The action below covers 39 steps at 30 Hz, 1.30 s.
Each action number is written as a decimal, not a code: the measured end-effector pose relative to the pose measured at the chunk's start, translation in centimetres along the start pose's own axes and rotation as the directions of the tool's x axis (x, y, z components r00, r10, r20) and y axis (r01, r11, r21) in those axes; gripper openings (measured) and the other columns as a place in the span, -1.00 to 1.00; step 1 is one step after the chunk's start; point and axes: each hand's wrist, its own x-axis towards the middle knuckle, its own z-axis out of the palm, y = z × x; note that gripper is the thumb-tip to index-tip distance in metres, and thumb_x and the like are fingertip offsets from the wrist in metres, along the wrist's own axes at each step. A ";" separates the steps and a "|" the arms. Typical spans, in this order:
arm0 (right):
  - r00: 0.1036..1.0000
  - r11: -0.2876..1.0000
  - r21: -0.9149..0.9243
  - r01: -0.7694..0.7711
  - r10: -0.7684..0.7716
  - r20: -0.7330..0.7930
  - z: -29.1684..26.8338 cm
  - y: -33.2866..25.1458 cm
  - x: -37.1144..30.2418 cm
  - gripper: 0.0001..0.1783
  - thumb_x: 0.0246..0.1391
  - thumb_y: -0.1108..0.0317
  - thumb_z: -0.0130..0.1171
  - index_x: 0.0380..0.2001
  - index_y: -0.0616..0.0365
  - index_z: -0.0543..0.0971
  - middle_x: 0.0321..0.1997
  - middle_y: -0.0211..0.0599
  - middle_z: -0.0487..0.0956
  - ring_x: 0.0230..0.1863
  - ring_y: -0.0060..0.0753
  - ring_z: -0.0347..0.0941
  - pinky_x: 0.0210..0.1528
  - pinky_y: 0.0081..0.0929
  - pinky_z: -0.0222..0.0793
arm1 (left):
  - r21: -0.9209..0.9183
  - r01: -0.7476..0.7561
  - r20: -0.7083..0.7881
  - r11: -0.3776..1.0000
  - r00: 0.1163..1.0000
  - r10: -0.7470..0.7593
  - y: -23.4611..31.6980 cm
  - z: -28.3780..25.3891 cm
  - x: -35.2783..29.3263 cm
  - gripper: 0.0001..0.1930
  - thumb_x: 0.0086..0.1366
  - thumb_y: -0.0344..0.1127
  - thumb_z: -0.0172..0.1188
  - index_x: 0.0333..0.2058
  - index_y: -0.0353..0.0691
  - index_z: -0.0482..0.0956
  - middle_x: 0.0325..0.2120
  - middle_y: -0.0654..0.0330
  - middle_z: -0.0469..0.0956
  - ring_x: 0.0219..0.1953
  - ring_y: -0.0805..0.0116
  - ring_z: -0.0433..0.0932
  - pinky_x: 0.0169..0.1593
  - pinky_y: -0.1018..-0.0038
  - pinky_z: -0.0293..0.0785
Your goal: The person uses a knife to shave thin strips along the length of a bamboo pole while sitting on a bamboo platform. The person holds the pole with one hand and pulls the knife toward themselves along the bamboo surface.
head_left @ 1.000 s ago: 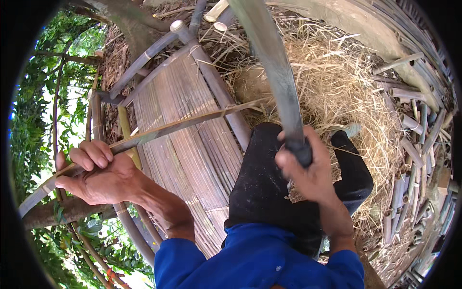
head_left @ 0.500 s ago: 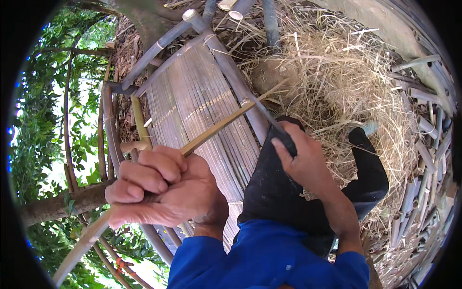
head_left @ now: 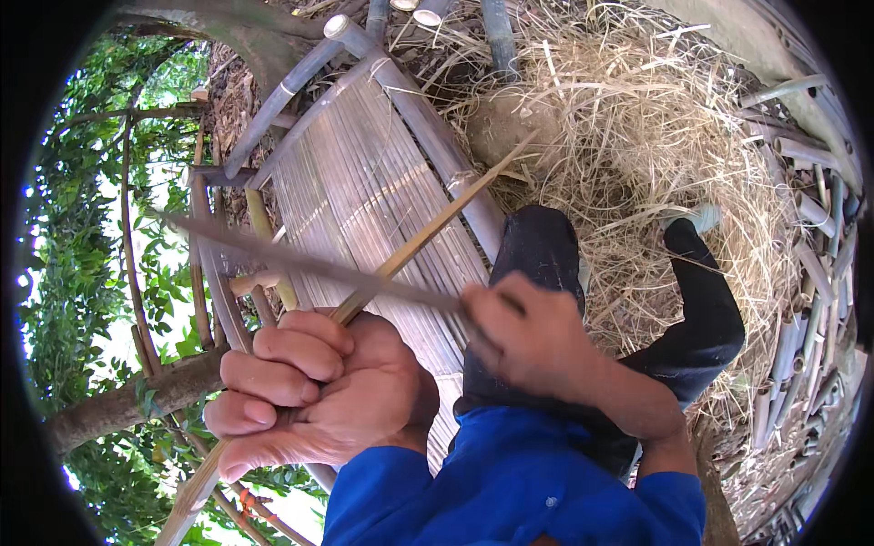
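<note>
Head view: my left hand (head_left: 314, 391) is palm up with the fingers curled tight around a split bamboo strip (head_left: 442, 217), pinching it into the palm. The strip slants from below my fist at the lower left, across the slatted bamboo bench (head_left: 346, 159), to a narrow tip above the loose straw (head_left: 655, 155); its lower end leaves the picture. My right hand (head_left: 528, 337) is wrapped around the grip of a long machete (head_left: 314, 264), whose blurred blade crosses the strip just beyond my left knuckles; whether steel touches bamboo, I cannot tell.

By its slimness I judge the strip light, stiff along its length but springy at the free tip, which would flex if pressed. The smooth face could slide in a dry palm, and split edges may be sharp enough to cut or leave splinters, so I would squeeze its flat faces rather than run my skin along it. A thin piece like this could also crack along the grain. The best hold, to my mind, is on the thicker lower part, well behind the blade. The machete looks heavier, safe to hold only by its grip.
</note>
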 end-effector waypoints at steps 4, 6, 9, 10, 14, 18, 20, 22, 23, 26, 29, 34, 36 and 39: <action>0.982 0.979 -0.079 -0.190 0.188 -0.029 1.2 3.6 0.8 -0.64 0.02 0.35 0.37 -0.10 0.10 0.54 -0.37 -0.19 0.53 -0.52 -0.09 0.55 -0.49 -0.28 0.55 | -0.066 -0.065 -0.016 0.996 0.998 0.065 -0.5 0.2 0.2 -0.53 0.50 0.18 -0.06 -0.45 -0.04 0.23 -0.68 0.39 0.04 -0.72 0.59 -0.04 -0.69 0.61 -0.13; 0.991 0.989 -0.071 -0.133 0.131 -0.028 0.9 2.4 0.4 -0.65 0.02 0.36 0.36 -0.10 0.10 0.54 -0.37 -0.19 0.53 -0.53 -0.08 0.53 -0.48 -0.26 0.55 | -0.056 -0.075 -0.012 0.996 0.997 0.074 -0.7 -0.2 0.5 -0.53 0.50 0.17 -0.05 -0.46 -0.04 0.22 -0.68 0.39 0.04 -0.73 0.59 -0.04 -0.69 0.61 -0.14; 0.998 0.986 -0.155 -0.058 0.058 -0.004 1.5 4.3 0.0 -0.72 0.09 0.33 0.30 -0.13 0.11 0.52 -0.42 -0.17 0.51 -0.50 -0.03 0.53 -0.48 -0.22 0.52 | -0.055 -0.121 -0.061 0.991 0.991 0.117 -0.8 0.3 0.2 -0.53 0.52 0.15 -0.08 -0.46 -0.05 0.20 -0.68 0.39 0.03 -0.73 0.58 -0.04 -0.69 0.59 -0.15; 0.980 0.956 -0.217 -0.198 0.195 -0.034 2.1 7.5 0.4 -0.74 0.11 0.32 0.28 -0.15 0.10 0.51 -0.43 -0.21 0.52 -0.49 -0.09 0.52 -0.49 -0.23 0.51 | -0.072 -0.121 -0.065 0.990 0.991 0.116 -1.1 0.6 0.1 -0.53 0.52 0.15 -0.08 -0.46 -0.05 0.20 -0.68 0.39 0.03 -0.73 0.58 -0.04 -0.69 0.59 -0.15; 0.987 0.964 -0.211 -0.159 0.150 -0.059 2.7 9.6 1.0 -0.80 0.11 0.32 0.29 -0.23 0.10 0.52 -0.44 -0.24 0.52 -0.49 -0.16 0.53 -0.52 -0.24 0.50 | -0.037 -0.084 -0.004 0.996 0.996 0.084 -1.2 -0.8 1.5 -0.53 0.53 0.15 -0.10 -0.47 -0.05 0.21 -0.69 0.40 0.02 -0.72 0.58 -0.03 -0.68 0.59 -0.12; 0.999 0.996 -0.084 0.027 -0.030 -0.041 2.5 7.7 0.8 -0.81 0.14 0.32 0.28 -0.23 0.08 0.52 -0.40 -0.18 0.56 -0.50 -0.13 0.55 -0.54 -0.24 0.49 | -0.020 -0.140 0.071 0.990 0.987 0.141 -1.3 -1.4 2.1 -0.56 0.51 0.11 -0.04 -0.45 -0.06 0.23 -0.66 0.39 0.02 -0.70 0.57 -0.03 -0.67 0.58 -0.08; 0.960 0.948 -0.148 -0.281 0.278 -0.040 3.0 13.6 1.8 -0.75 0.17 0.30 0.26 -0.15 0.09 0.47 -0.42 -0.10 0.56 -0.46 -0.05 0.56 -0.49 -0.18 0.49 | -0.078 -0.102 0.074 0.992 0.991 0.108 -1.6 -0.4 1.9 -0.57 0.52 0.10 -0.04 -0.43 -0.08 0.26 -0.64 0.39 0.03 -0.70 0.57 -0.02 -0.66 0.57 -0.06; 0.943 0.915 -0.241 -0.324 0.334 -0.002 3.2 16.0 2.4 -0.72 0.20 0.28 0.22 -0.09 0.11 0.43 -0.42 -0.03 0.56 -0.45 0.03 0.55 -0.45 -0.14 0.49 | -0.130 -0.102 0.074 0.986 0.991 0.113 -2.1 -0.2 2.5 -0.59 0.53 0.05 -0.06 -0.43 -0.08 0.26 -0.64 0.40 0.04 -0.70 0.56 -0.03 -0.66 0.57 -0.06; 0.962 0.943 -0.199 -0.266 0.274 0.013 2.7 15.1 2.3 -0.75 0.21 0.29 0.21 -0.12 0.12 0.44 -0.43 -0.05 0.56 -0.47 0.00 0.55 -0.45 -0.15 0.50 | -0.139 -0.099 0.093 0.985 0.989 0.112 -2.0 -0.4 2.5 -0.60 0.54 0.03 -0.06 -0.44 -0.09 0.25 -0.63 0.40 0.03 -0.69 0.56 -0.03 -0.66 0.56 -0.06; 0.991 0.979 -0.159 -0.126 0.131 0.021 2.2 13.0 2.2 -0.79 0.21 0.28 0.21 -0.19 0.13 0.48 -0.44 -0.12 0.56 -0.51 -0.07 0.55 -0.46 -0.16 0.51 | -0.101 -0.106 0.106 0.989 0.987 0.117 -2.1 -1.1 3.0 -0.62 0.56 -0.03 -0.10 -0.46 -0.07 0.20 -0.63 0.40 0.01 -0.67 0.55 -0.04 -0.64 0.55 -0.07; 0.992 0.988 -0.100 -0.119 0.124 0.039 3.0 14.9 2.5 -0.79 0.18 0.27 0.26 -0.24 0.14 0.48 -0.44 -0.13 0.54 -0.53 -0.10 0.54 -0.47 -0.22 0.53 | -0.157 -0.060 0.179 0.986 0.980 0.089 -2.4 -1.6 4.1 -0.61 0.58 -0.06 -0.16 -0.48 -0.05 0.17 -0.63 0.39 0.00 -0.65 0.55 -0.04 -0.58 0.54 -0.08; 0.946 0.954 -0.003 -0.299 0.297 0.129 2.3 14.1 2.9 -0.75 0.17 0.24 0.29 -0.27 0.15 0.48 -0.45 -0.11 0.54 -0.56 -0.15 0.52 -0.57 -0.30 0.52 | -0.147 0.004 0.263 0.989 0.964 0.035 -2.6 -1.7 5.4 -0.62 0.58 -0.09 -0.17 -0.48 -0.08 0.20 -0.63 0.38 0.04 -0.64 0.55 -0.02 -0.57 0.55 -0.06; 0.992 0.999 -0.001 -0.035 0.035 0.123 1.7 12.1 3.2 -0.73 0.16 0.26 0.29 -0.22 0.15 0.45 -0.45 -0.08 0.53 -0.56 -0.08 0.51 -0.52 -0.17 0.52 | -0.110 -0.092 0.213 0.990 0.970 0.114 -3.1 -2.1 5.3 -0.63 0.57 -0.11 -0.17 -0.48 -0.08 0.22 -0.63 0.38 0.05 -0.64 0.55 -0.01 -0.57 0.55 -0.06; 0.982 0.984 -0.086 -0.156 0.164 0.091 3.2 17.0 4.0 -0.72 0.19 0.26 0.25 -0.17 0.13 0.42 -0.46 -0.04 0.54 -0.55 0.03 0.52 -0.48 -0.07 0.51 | -0.097 -0.098 0.239 0.990 0.964 0.119 -2.9 -2.0 5.7 -0.63 0.56 -0.11 -0.16 -0.48 -0.08 0.22 -0.63 0.38 0.05 -0.63 0.54 -0.01 -0.57 0.55 -0.04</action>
